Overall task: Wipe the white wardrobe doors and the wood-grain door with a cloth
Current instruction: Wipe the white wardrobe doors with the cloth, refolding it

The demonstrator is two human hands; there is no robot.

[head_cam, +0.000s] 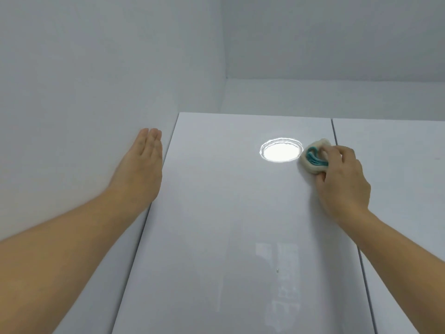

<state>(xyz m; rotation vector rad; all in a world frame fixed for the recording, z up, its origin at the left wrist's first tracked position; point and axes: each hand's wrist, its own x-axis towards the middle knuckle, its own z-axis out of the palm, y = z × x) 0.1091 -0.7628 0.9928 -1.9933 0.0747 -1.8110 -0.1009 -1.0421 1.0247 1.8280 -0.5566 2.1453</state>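
Bunching under curled fingers, the cream cloth (313, 161) with teal stripes lies pressed on the glossy white wardrobe door (216, 213), toward its far right corner. The right hand (342, 179) grips it, and the cloth pokes out on the left and far side of the fingers, just right of a bright round light reflection (280, 150). The hand covers part of the thin gap (367, 297) to the neighbouring white door (404, 189). Well apart on the left, the left hand (142, 165) is open, fingers straight and together, flat on the plain white wall (72, 104) beside the door's left edge.
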